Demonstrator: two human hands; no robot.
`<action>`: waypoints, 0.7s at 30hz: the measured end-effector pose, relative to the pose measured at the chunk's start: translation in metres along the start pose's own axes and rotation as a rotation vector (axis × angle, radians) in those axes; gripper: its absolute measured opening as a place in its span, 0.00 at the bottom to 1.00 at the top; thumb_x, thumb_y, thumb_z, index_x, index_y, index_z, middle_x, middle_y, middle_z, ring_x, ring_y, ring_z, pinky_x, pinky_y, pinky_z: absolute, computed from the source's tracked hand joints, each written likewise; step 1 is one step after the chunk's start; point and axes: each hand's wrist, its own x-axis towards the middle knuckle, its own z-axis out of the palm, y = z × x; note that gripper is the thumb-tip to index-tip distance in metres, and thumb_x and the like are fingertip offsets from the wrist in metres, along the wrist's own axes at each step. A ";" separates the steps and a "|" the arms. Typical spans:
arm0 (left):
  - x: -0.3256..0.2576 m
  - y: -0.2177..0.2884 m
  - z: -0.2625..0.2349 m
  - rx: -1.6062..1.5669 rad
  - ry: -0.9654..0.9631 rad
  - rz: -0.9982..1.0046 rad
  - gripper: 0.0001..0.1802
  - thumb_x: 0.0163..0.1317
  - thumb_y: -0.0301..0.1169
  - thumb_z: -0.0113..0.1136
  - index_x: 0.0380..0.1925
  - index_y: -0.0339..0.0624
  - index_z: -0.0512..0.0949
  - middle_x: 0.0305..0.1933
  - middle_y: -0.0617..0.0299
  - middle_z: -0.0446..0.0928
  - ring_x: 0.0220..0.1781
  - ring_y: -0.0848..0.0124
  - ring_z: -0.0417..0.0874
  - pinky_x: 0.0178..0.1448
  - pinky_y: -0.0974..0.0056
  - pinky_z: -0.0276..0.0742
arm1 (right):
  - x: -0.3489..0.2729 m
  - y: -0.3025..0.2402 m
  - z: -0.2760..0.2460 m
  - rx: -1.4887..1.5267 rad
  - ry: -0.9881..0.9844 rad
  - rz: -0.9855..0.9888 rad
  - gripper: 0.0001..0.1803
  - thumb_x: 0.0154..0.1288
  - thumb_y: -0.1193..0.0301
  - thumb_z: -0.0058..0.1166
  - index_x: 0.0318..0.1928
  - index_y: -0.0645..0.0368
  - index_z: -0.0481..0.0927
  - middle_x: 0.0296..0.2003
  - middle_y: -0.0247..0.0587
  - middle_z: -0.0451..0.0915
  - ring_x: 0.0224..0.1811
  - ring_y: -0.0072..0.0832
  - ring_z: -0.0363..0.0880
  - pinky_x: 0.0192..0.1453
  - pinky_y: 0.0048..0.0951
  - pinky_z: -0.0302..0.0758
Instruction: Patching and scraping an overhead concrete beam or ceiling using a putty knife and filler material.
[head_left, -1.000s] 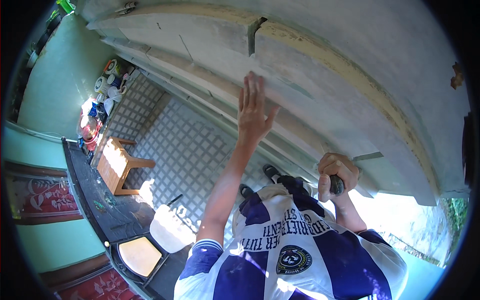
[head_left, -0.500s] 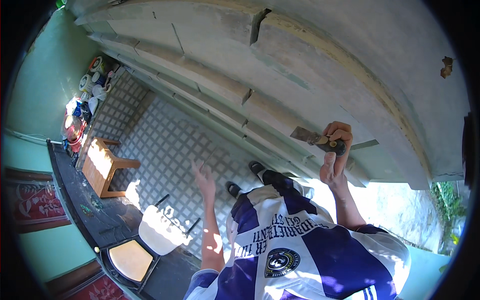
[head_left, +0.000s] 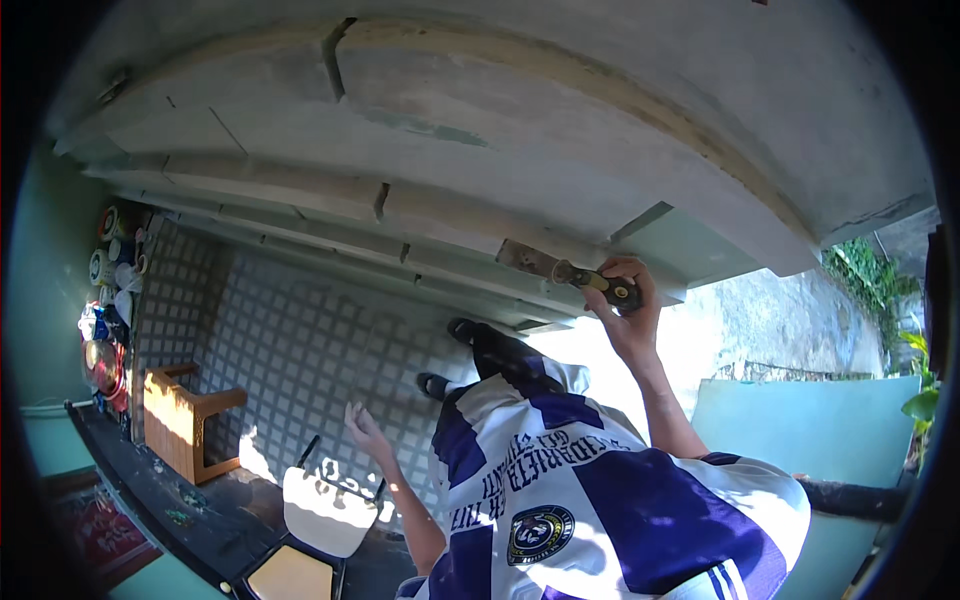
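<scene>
Scraper (head_left: pixel 566 271) near the pale ledge (head_left: pixel 450 206) sits wrapped in our right hand (head_left: pixel 637 318), our left hand (head_left: pixel 368 434) hangs half-open, seemingly empty, and we'd do well to steady the blade (head_left: pixel 525 258).

A dark-handled scraper (head_left: pixel 563 271) sits in the right hand (head_left: pixel 632 300).

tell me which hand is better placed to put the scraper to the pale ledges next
Likely the right hand: its grip holds the scraper, whose blade shows against the pale ledges. The left hand looks empty and lower in view, against the tiled floor.
</scene>
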 end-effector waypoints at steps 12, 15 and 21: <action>-0.005 0.220 0.121 0.022 -0.452 0.703 0.22 0.66 0.26 0.57 0.62 0.40 0.73 0.62 0.53 0.76 0.63 0.56 0.77 0.64 0.57 0.73 | -0.023 -0.004 -0.116 0.113 0.077 0.367 0.12 0.66 0.76 0.62 0.46 0.72 0.83 0.33 0.45 0.85 0.30 0.25 0.83 0.35 0.24 0.79; -0.041 0.256 0.151 -0.004 -0.519 0.735 0.21 0.66 0.25 0.58 0.59 0.41 0.76 0.60 0.55 0.78 0.61 0.57 0.79 0.63 0.57 0.75 | -0.033 0.003 -0.170 0.051 0.098 0.373 0.12 0.65 0.76 0.63 0.47 0.72 0.83 0.31 0.45 0.85 0.28 0.25 0.83 0.33 0.23 0.79; -0.100 0.312 0.211 -0.080 -0.727 0.910 0.18 0.63 0.23 0.62 0.54 0.42 0.79 0.55 0.57 0.81 0.56 0.58 0.83 0.57 0.58 0.81 | -0.075 0.011 -0.205 -0.042 0.249 0.426 0.11 0.62 0.80 0.63 0.45 0.70 0.83 0.32 0.47 0.85 0.26 0.27 0.83 0.30 0.24 0.79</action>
